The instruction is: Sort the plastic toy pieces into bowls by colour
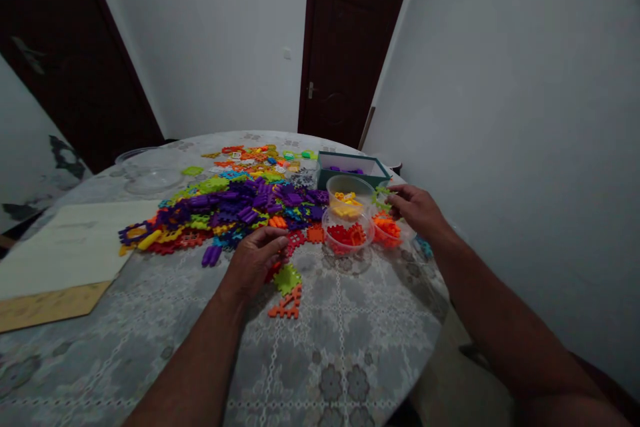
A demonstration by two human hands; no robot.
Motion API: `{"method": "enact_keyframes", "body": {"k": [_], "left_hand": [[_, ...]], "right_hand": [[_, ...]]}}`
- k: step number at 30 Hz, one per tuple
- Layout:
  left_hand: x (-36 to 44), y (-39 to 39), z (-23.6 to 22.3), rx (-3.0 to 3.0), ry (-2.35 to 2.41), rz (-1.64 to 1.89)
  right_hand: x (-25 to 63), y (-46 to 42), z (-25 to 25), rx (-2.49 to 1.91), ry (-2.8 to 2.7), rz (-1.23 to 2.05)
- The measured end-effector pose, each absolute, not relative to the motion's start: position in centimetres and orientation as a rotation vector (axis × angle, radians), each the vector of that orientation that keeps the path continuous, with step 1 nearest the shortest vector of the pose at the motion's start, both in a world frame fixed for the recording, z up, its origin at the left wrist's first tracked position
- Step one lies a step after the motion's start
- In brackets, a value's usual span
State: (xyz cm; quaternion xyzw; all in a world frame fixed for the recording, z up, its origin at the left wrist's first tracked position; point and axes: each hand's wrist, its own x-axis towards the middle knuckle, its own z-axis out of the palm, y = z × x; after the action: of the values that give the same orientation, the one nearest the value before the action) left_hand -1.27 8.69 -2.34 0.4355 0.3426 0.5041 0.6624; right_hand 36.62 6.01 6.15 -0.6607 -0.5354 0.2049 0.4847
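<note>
My left hand (255, 259) is low over the table, fingers curled together, thumb toward the index finger. Its fingertips are beside a red notched plastic piece (296, 240); anything between them is hidden. Just below lie a lime green piece (288, 279) and an orange triangular piece (287, 306). My right hand (416, 208) has its fingers pinched at a clear tub with lime green pieces (383, 198); what they hold, if anything, cannot be made out. Nearby stand a tub of orange pieces (387, 231), a tub of red pieces (346, 238) and a tub of yellow pieces (349, 204).
A large mixed pile of purple, blue, green and yellow pieces (250, 200) spreads to the left. Behind the tubs is a green-edged box (377, 177) with purple pieces. Clear plastic lids (153, 179) lie far left, near a cream board (55, 247). A wall borders the right side.
</note>
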Motion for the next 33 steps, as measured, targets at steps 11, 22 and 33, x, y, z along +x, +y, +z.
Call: {"method": "enact_keyframes", "body": {"k": [11, 22, 33], "left_hand": [[-1.6, 8.3, -1.3, 0.999, 0.839, 1.386], [-5.4, 10.0, -1.4, 1.224, 1.577, 1.843], [-5.5, 10.7, -5.2, 1.727, 2.237, 1.302]], "right_hand": [[34.4, 4.5, 7.7, -1.714, -1.375, -0.335], [16.4, -1.4, -1.2, -1.263, -2.529, 0.354], [15.2, 2.3, -4.8, -1.314, -2.346, 0.224]]}}
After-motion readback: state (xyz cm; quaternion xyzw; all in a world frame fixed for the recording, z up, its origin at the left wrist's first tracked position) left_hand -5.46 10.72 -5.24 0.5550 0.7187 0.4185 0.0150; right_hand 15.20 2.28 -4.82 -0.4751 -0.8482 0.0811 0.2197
